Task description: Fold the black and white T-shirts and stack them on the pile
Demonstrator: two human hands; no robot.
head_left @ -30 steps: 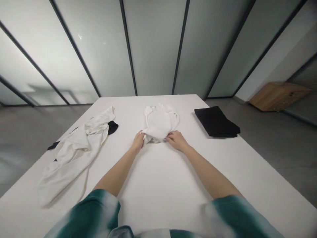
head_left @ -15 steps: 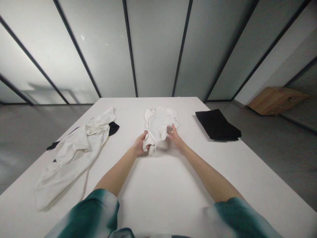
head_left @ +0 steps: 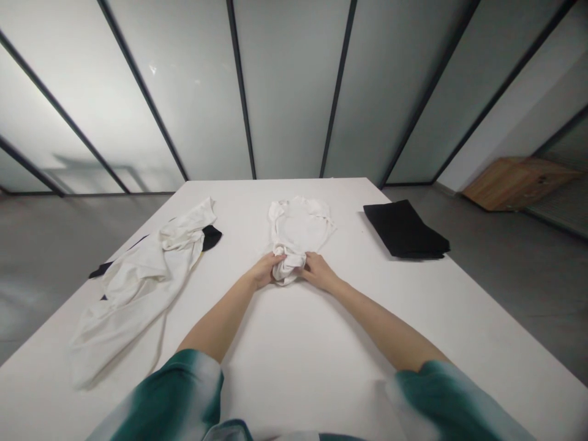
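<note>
A small white garment (head_left: 297, 228) lies in the middle of the white table (head_left: 294, 343), its near end bunched up. My left hand (head_left: 265, 270) grips that bunched end from the left, fingers curled round the cloth. From the right, my right hand (head_left: 316, 272) is closed on the same bunch. The two hands almost touch each other.
A crumpled white garment (head_left: 138, 282) lies on the left of the table, over a black piece of cloth (head_left: 210, 236). A folded black cloth (head_left: 405, 229) sits at the right. A wooden box (head_left: 514, 181) stands on the floor at the far right. Glass wall panels stand behind.
My hands have come together, gathering the near end of the small white garment into a tight bunch. A second ago they held its near corners apart.
</note>
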